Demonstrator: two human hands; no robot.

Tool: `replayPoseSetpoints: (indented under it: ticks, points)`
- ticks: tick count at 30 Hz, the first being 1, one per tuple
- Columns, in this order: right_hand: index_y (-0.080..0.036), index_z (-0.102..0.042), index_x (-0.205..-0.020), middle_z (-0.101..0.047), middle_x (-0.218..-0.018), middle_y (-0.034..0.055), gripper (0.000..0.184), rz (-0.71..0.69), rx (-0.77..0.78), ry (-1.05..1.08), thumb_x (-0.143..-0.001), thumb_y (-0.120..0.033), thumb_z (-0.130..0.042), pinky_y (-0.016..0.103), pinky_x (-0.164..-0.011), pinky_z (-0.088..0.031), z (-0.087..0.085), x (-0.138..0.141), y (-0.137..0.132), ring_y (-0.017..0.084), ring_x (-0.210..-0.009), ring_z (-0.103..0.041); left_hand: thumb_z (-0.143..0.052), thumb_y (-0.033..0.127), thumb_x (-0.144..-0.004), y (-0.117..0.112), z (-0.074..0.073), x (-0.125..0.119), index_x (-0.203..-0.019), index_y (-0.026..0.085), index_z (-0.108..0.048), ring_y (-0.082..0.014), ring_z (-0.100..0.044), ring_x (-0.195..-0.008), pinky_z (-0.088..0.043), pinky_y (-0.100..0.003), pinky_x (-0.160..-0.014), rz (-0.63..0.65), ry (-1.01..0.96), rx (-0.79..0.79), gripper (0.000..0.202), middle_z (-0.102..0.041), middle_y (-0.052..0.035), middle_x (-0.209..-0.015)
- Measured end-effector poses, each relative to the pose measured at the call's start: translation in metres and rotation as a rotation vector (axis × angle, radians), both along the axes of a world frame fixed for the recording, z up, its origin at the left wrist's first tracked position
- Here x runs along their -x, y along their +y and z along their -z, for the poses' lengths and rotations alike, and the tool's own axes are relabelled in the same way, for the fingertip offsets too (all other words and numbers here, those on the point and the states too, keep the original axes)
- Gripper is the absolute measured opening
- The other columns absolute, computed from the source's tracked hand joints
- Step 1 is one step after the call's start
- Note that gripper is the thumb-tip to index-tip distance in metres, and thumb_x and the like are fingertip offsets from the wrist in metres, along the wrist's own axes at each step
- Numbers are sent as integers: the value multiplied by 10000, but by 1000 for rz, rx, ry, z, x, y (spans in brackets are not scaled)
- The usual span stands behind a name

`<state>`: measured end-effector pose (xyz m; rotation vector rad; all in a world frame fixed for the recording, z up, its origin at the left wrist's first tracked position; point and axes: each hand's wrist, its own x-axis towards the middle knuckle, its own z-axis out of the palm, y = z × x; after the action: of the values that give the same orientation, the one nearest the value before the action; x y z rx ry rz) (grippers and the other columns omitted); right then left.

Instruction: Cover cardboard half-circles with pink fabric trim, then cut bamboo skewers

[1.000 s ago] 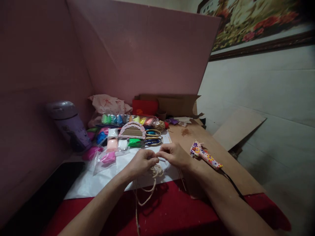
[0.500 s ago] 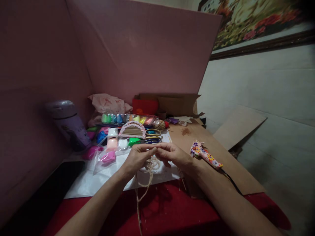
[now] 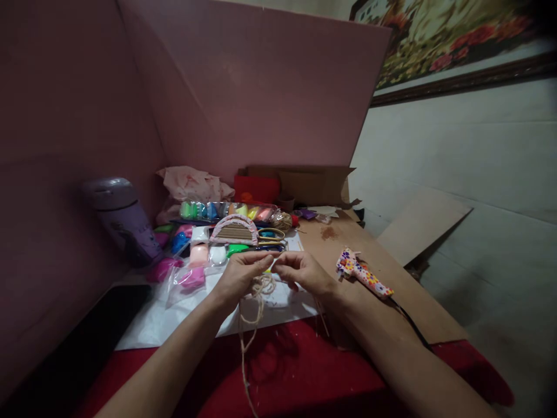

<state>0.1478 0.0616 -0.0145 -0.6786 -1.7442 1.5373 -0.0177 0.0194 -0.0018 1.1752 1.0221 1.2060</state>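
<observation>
My left hand [image 3: 244, 277] is closed in a pinch on beige twine [image 3: 256, 316], which bunches in loose loops below the fingers and trails down past the red cloth. Close beside it, my right hand [image 3: 303, 274] also pinches, its fingertips nearly meeting the left ones; the short piece between them looks like the twine's end, though it is too small to see well. Just beyond the hands lie a half-round cardboard piece [image 3: 235, 230] with a pink wrapped rim and scissors [image 3: 272, 235] with loop handles.
A flower-patterned glue gun [image 3: 364, 274] with a black cord lies on the cardboard sheet [image 3: 418, 307] at right. Packs of coloured clay [image 3: 199, 255] sit at left, near a purple bottle [image 3: 124, 223] and a black flat object [image 3: 96, 331]. A red cloth [image 3: 304, 371] covers the front.
My fingertips have drawn slightly apart. The twine loops have shifted a little left, towards my left hand, and hang narrower.
</observation>
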Motion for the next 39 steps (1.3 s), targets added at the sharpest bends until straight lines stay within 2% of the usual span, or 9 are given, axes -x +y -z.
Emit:
replayPoseSetpoints:
  ticks: [6, 10, 14, 18, 21, 24, 27, 33, 39]
  points:
    - [-162, -551, -666, -502, -539, -36, 279, 247, -197, 110, -783, -409, -607, 209, -448, -312, -11, -8, 6, 72, -460, -400, -722, 460, -625, 3, -1, 5, -854, 115, -698, -18, -286, -363, -181, -173, -370, -106, -19, 26, 415, -422, 68, -440]
    - [-174, -571, -709, -533, -506, -28, 280, 221, -270, 161, -850, -411, -527, 250, -562, -404, -35, -20, -1, 104, -501, -490, -654, 523, -672, 5, 0, 8, -782, 102, -660, -18, -231, -324, -158, -165, -339, -175, 61, 57, 435, -296, 103, -388]
    - [-190, -563, -756, -568, -485, -27, 246, 71, -148, 123, -858, -408, -514, 190, -377, -323, -71, -43, -36, 86, -381, -479, -626, 527, -687, 7, 2, 8, -719, 109, -630, -27, -237, -308, -155, -165, -328, -226, 150, 50, 419, -294, 103, -373]
    - [-186, -620, -939, -685, -736, 66, 291, -340, 173, -185, -813, -441, -559, 171, -295, -247, -92, -76, -73, 93, -365, -543, -600, 498, -695, 10, 6, 8, -651, 132, -611, -60, -336, -309, -215, -188, -342, -273, 310, -48, 369, -387, 72, -392]
    - [-180, -624, -1098, -696, -841, 104, 426, -406, 112, -427, -786, -466, -575, 230, -374, -385, -82, -94, -75, 140, -451, -600, -560, 451, -729, 10, 8, 9, -645, 151, -636, -106, -458, -386, -277, -211, -400, -332, 557, -152, 321, -513, 22, -460]
    - [-216, -687, -978, -698, -827, 81, 264, 140, -399, -628, -789, -378, -601, 266, -545, -440, -61, -98, -60, 199, -695, -635, -530, 359, -763, 7, 6, 9, -724, 180, -690, -157, -572, -577, -322, -235, -502, -343, 901, -225, 244, -660, -39, -642]
    - [-213, -709, -860, -697, -851, 88, 206, 380, -628, -767, -827, -309, -530, 298, -623, -422, -44, -93, -46, 218, -752, -615, -505, 256, -761, 3, 2, 9, -800, 213, -708, -206, -613, -745, -332, -265, -567, -294, 1202, -206, 211, -710, -73, -815]
    - [-196, -713, -780, -703, -775, 85, 276, 351, -656, -971, -849, -246, -450, 280, -627, -369, -23, -70, -33, 197, -707, -609, -471, 274, -777, 0, 1, 15, -991, 247, -674, -267, -622, -862, -358, -302, -603, -288, 1454, -124, 295, -697, -110, -940]
    - [-190, -661, -982, -645, -950, 88, 235, 394, -758, -1084, -866, -223, -459, 268, -691, -352, -6, -41, -22, 186, -830, -586, -471, 244, -759, 4, 7, 21, -969, 229, -680, -278, -629, -856, -387, -308, -609, -237, 1531, -91, 297, -693, -122, -909]
